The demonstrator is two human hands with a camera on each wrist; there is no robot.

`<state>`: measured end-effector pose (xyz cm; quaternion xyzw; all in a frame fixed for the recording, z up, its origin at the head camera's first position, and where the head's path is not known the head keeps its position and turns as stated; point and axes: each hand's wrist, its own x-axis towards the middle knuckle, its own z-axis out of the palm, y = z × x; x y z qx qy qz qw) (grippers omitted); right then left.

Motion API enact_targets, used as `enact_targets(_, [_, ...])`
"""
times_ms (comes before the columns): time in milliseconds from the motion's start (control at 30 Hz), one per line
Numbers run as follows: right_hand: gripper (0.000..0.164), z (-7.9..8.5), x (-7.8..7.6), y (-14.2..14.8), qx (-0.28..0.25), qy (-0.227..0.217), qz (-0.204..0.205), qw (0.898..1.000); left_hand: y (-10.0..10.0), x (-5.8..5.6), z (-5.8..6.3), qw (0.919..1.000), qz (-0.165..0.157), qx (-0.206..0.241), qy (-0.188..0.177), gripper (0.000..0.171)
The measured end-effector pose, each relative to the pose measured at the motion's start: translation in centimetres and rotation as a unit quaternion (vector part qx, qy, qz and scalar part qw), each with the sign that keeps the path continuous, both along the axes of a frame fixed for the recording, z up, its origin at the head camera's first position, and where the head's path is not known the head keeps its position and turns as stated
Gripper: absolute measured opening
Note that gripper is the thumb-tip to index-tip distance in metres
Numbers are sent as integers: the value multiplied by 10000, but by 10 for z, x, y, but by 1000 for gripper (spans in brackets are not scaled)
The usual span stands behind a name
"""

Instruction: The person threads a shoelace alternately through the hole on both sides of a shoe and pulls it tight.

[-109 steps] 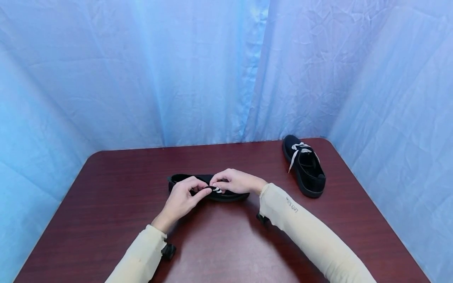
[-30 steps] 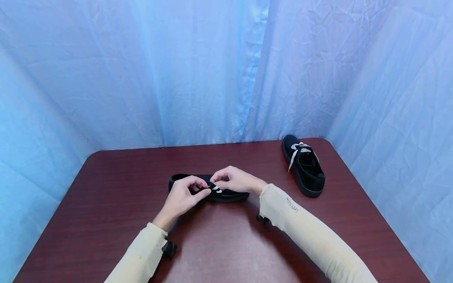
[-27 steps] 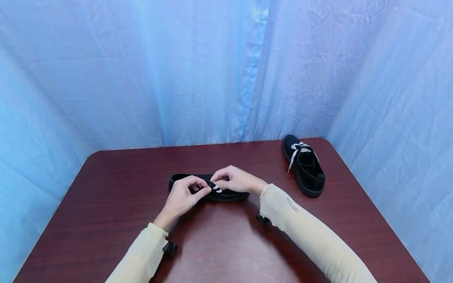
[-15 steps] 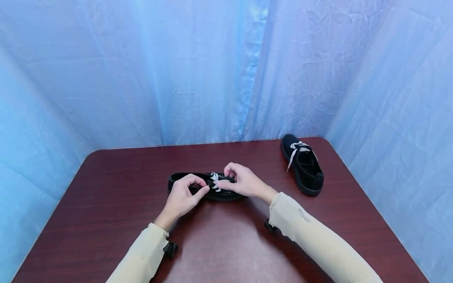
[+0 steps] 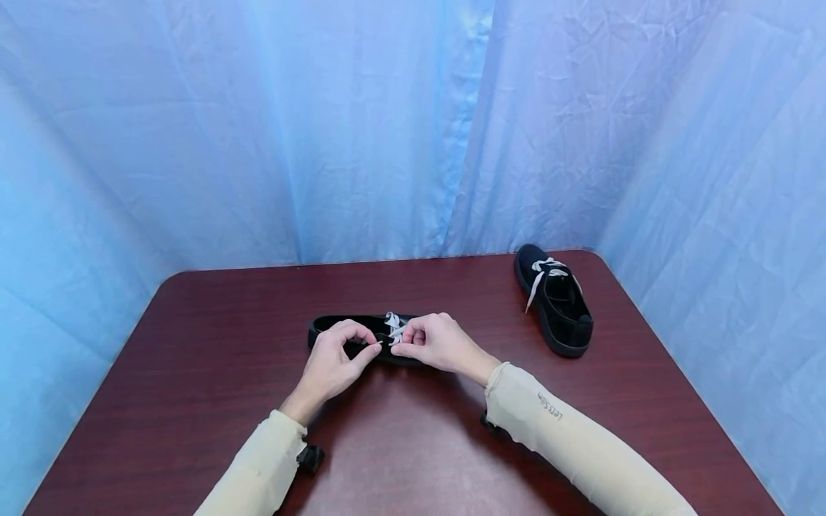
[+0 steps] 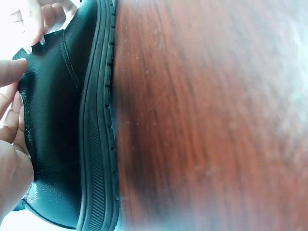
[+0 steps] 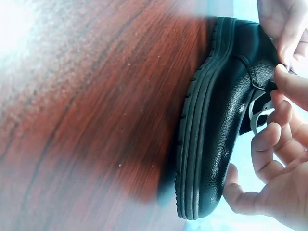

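A black leather shoe [image 6: 55,115] lies sole down, its toe to the right in the head view. White shoelace [image 5: 392,322] crosses its front, and a loop of lace [image 7: 256,115] shows beside the upper in the right wrist view. My left hand [image 5: 336,358] pinches the shoe's upper edge by the eyelets, thumb outside and fingers inside the opening; a small white bit shows at its fingertips. Close beside it, my right hand [image 5: 440,342] pinches the lace between thumb and curled fingers. The hands cover part of the lacing.
A second black shoe [image 5: 548,315] with white laces stands at the back right of the dark red table [image 5: 213,344], one lace end hanging over its side. Blue curtains [image 5: 361,129] rise behind the table and on both sides.
My right hand has shifted off the lacing, lifted slightly to the right, then come back lower with its fingers curled in. More white lace shows. My left hand stays nearly still.
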<state>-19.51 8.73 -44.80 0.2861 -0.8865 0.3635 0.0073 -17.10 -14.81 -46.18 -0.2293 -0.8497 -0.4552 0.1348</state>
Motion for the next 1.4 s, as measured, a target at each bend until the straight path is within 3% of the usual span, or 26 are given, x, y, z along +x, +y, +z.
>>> enact_targets(233, [23,-3,-1,0,125,-60,44,9999,-10,1,-1,9993,-353,102,73,17])
enact_targets(433, [27,-3,-3,0,191,-159,149,9996,-12,-4,0,9976,-578,-20,391,15])
enact_targets(633, [29,-4,-3,0,227,-156,112,9996,-5,-6,-3,9973,-234,-49,695,16])
enact_targets(767, [31,-4,-3,-2,194,-109,44,9997,-4,-4,-6,9947,-181,-29,1014,16])
enact_targets(933, [31,-4,-2,-7,194,-219,22,9996,-13,9,-3,9878,-23,-444,1493,19])
enact_targets(1100, [30,-4,-1,-7,219,-390,76,9990,-34,27,1,9781,386,-985,1794,21])
enact_targets(1233, [31,-1,-2,-4,195,-344,-2,9992,-44,39,7,9684,716,-1734,1642,25])
enact_targets(1400, [30,1,-3,-1,154,-305,71,9994,-35,48,21,9554,1027,-2686,669,22])
